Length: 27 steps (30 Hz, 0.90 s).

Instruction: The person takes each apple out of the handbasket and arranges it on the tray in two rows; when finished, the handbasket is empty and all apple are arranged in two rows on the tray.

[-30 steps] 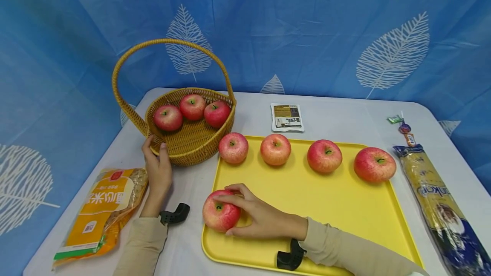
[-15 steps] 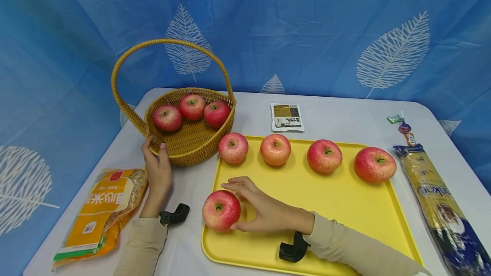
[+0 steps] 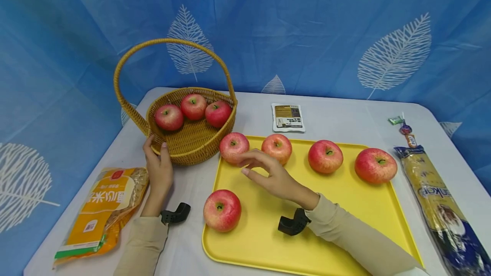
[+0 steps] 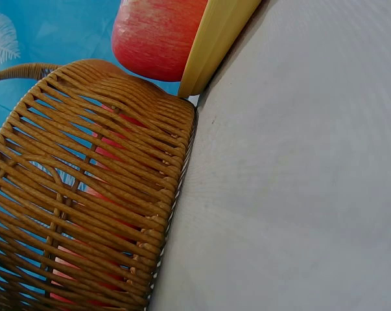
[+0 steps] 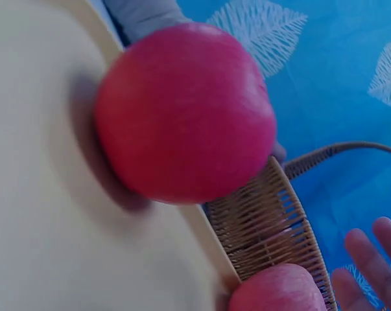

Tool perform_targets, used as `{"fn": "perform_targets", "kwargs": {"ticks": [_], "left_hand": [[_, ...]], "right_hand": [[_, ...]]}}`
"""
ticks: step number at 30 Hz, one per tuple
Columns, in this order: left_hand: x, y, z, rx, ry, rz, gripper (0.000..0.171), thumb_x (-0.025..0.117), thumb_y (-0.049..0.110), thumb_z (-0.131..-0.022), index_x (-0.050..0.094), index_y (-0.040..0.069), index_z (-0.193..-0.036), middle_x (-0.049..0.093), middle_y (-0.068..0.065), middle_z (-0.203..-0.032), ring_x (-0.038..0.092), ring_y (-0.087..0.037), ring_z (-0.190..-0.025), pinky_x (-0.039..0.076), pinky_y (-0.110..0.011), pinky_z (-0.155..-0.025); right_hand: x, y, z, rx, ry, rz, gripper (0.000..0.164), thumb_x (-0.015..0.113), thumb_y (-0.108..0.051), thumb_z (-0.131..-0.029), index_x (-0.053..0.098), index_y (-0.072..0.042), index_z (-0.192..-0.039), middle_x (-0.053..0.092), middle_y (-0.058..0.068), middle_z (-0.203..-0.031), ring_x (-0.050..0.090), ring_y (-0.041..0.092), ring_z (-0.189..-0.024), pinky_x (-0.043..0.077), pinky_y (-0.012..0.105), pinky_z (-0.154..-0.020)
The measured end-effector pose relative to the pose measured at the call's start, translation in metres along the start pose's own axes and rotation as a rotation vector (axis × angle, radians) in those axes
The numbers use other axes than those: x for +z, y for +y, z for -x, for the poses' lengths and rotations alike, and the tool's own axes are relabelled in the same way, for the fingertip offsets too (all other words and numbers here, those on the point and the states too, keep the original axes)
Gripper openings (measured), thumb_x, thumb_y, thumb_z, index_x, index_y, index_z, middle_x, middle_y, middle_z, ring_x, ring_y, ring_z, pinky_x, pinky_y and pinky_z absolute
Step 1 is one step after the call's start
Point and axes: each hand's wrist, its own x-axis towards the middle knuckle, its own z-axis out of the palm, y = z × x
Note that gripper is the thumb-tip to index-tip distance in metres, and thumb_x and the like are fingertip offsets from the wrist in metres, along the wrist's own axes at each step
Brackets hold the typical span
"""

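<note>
My left hand (image 3: 159, 171) grips the near left rim of a wicker basket (image 3: 199, 156) with a tall handle, thumb over the inner side. Three red apples (image 3: 168, 117) lie inside it. My right hand (image 3: 278, 180) is raised over the yellow tray (image 3: 264, 248), fingers loosely bent and holding nothing. Its fingertips overlap the pale red apple (image 3: 233, 146) at the tray's back left corner in the head view; whether they touch it I cannot tell. A red apple (image 3: 222, 211) sits alone at the tray's front left, large in the right wrist view.
Three more apples (image 3: 325, 156) line the tray's back edge. An orange food bag (image 3: 101, 210) lies left of my left arm. A small sachet (image 3: 288, 117) lies behind the tray. A long yellow-and-blue packet (image 3: 441, 208) and small candies (image 3: 405, 129) lie at the right.
My right hand has let go of the front left apple and moved up and back toward the back row. That apple stays on the tray. The left hand has kept its place on the basket.
</note>
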Motion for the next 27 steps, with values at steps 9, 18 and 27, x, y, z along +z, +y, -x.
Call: {"fn": "perform_targets", "kwargs": {"ticks": [9,18,27], "left_hand": [[-0.003,-0.002,0.001,-0.005,0.0,-0.004,0.049,0.037,0.031,-0.096,0.025,0.008,-0.138,0.026,-0.013,-0.146,0.021,-0.022,-0.137,0.016,-0.041,-0.112],[-0.002,-0.003,0.0,0.016,0.004,0.0,0.049,0.038,0.031,-0.096,0.026,0.007,-0.137,0.027,-0.016,-0.145,0.023,-0.024,-0.136,0.017,-0.042,-0.112],[0.001,-0.003,-0.001,0.022,0.009,0.0,0.049,0.039,0.03,-0.095,0.026,0.008,-0.137,0.028,-0.015,-0.145,0.024,-0.024,-0.136,0.018,-0.041,-0.111]], "right_hand": [[-0.011,0.007,-0.043,0.093,0.205,-0.103,0.028,0.052,-0.002,-0.089,0.053,0.008,-0.115,0.056,0.025,-0.114,0.055,0.033,-0.104,0.047,0.025,-0.088],[-0.016,0.023,-0.092,0.284,0.34,-0.192,0.031,0.047,-0.005,-0.092,0.051,0.004,-0.121,0.054,0.026,-0.118,0.053,0.039,-0.108,0.042,0.051,-0.093],[-0.015,0.038,-0.13,0.367,0.385,-0.252,0.035,0.046,-0.011,-0.093,0.049,-0.001,-0.126,0.054,0.019,-0.123,0.053,0.032,-0.11,0.042,0.044,-0.096]]}}
